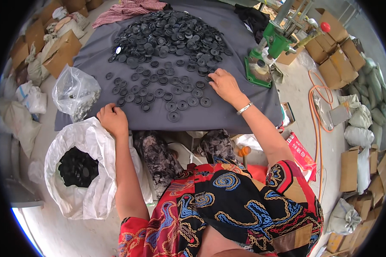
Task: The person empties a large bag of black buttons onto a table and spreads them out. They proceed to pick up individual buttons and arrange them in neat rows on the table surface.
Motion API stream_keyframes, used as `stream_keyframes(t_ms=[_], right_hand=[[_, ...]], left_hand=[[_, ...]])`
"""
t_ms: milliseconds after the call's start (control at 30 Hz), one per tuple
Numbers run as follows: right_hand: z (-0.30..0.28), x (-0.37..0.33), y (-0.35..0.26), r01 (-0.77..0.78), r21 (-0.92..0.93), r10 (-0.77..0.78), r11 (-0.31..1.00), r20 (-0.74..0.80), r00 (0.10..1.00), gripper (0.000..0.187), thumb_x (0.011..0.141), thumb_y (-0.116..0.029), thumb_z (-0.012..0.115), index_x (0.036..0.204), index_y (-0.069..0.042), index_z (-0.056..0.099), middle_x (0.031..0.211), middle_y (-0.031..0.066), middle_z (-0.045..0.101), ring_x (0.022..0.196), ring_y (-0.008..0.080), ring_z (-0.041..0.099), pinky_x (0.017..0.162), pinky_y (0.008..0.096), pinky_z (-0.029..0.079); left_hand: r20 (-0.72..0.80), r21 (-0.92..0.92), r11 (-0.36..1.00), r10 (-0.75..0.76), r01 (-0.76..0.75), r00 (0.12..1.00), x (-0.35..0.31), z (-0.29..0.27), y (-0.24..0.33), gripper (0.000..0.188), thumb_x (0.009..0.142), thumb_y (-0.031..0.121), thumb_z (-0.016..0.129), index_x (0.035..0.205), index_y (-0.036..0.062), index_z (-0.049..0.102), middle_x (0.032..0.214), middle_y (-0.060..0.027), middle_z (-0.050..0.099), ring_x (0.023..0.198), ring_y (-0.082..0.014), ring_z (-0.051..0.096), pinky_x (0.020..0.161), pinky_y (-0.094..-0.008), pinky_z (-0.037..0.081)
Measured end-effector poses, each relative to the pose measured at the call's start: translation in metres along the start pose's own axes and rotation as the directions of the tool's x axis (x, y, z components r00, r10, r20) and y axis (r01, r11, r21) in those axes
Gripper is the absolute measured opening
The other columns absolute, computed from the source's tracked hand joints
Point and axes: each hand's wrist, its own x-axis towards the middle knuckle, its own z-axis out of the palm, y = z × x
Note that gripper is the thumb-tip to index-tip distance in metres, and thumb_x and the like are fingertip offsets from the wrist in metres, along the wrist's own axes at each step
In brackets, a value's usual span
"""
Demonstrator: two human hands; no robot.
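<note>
Containers: a white sack [77, 207] stands open at the left of the bench [231, 113], with black pieces [79, 167] inside. A clear plastic bag [68, 88] at the bench's left edge contains small greyish pieces [85, 105].

Hands: the left hand [114, 121] is curled at the bench's front edge, beside the sack's rim; whether it grips anything cannot be told. The right hand [224, 84] has its fingers drawn together at the right of the loose black discs [159, 93]; a pinch on a disc cannot be confirmed.

Surface and room: dark grey cloth covers the bench. A heaped pile of black discs [171, 36] occupies the far half; loose discs lie nearer the person. A green press [278, 45] stands at the right edge. Cardboard boxes [339, 64] line the room; an orange hose [315, 124] lies on the floor.

Edges and room: bare cloth extends from the loose discs to the front edge, and widest at right, below the right hand.
</note>
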Motion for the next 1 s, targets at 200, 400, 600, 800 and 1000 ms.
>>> stream_keyframes(t_ms=[200, 400, 600, 800, 1000], right_hand=[[-0.001, 0.003, -0.001, 0.096, -0.007, -0.096, 0.995, -0.026, 0.995, 0.021, 0.077, -0.015, 0.07, 0.093, -0.006, 0.059, 0.091, 0.0086, 0.057, 0.089, 0.0267, 0.058, 0.075, 0.0386, 0.05], [0.01, 0.008, 0.01, 0.186, -0.219, -0.192, 0.958, -0.005, 0.981, 0.021, 0.079, -0.01, 0.064, 0.097, -0.004, 0.057, 0.087, 0.0108, 0.059, 0.083, 0.0292, 0.06, 0.072, 0.04, 0.051], [-0.018, -0.015, -0.005, -0.179, 0.281, 0.156, 0.943, 0.103, 0.982, 0.026, 0.08, -0.008, 0.06, 0.105, -0.001, 0.063, 0.091, 0.0156, 0.061, 0.085, 0.0341, 0.062, 0.075, 0.0407, 0.051], [-0.028, -0.04, -0.021, -0.146, 0.24, 0.106, 0.96, 0.172, 0.979, 0.025, 0.082, -0.007, 0.058, 0.105, -0.001, 0.067, 0.092, 0.0166, 0.058, 0.085, 0.0347, 0.061, 0.075, 0.0413, 0.05], [-0.024, -0.059, -0.036, -0.032, 0.206, 0.017, 0.978, 0.078, 0.997, 0.026, 0.082, 0.001, 0.057, 0.106, -0.003, 0.066, 0.094, 0.0143, 0.057, 0.086, 0.0328, 0.059, 0.074, 0.0391, 0.049]], left_hand=[[0.001, 0.017, 1.0, 0.001, -0.001, 1.0, 0.0, -0.002, -0.003, 0.013, 0.073, 0.005, 0.059, 0.082, 0.0051, 0.068, 0.083, -0.0106, 0.064, 0.085, -0.0318, 0.055, 0.078, -0.0428, 0.046], [-0.007, -0.001, 1.0, -0.002, 0.002, 1.0, 0.0, 0.0, 0.0, 0.012, 0.073, 0.005, 0.058, 0.081, 0.0051, 0.068, 0.082, -0.0106, 0.064, 0.085, -0.0321, 0.055, 0.078, -0.0428, 0.046], [-0.016, 0.01, 1.0, 0.006, -0.006, 1.0, -0.001, -0.001, -0.001, 0.012, 0.073, 0.005, 0.059, 0.081, 0.005, 0.068, 0.083, -0.0101, 0.064, 0.085, -0.032, 0.055, 0.078, -0.0428, 0.046], [-0.008, 0.006, 1.0, 0.001, -0.001, 1.0, -0.001, 0.001, -0.003, 0.013, 0.073, 0.006, 0.059, 0.081, 0.0052, 0.069, 0.083, -0.0103, 0.064, 0.085, -0.0321, 0.055, 0.078, -0.0428, 0.046], [0.001, 0.011, 1.0, 0.0, 0.0, 1.0, 0.0, 0.001, -0.003, 0.013, 0.073, 0.006, 0.059, 0.082, 0.005, 0.069, 0.082, -0.0105, 0.064, 0.085, -0.0323, 0.055, 0.078, -0.0431, 0.046]])
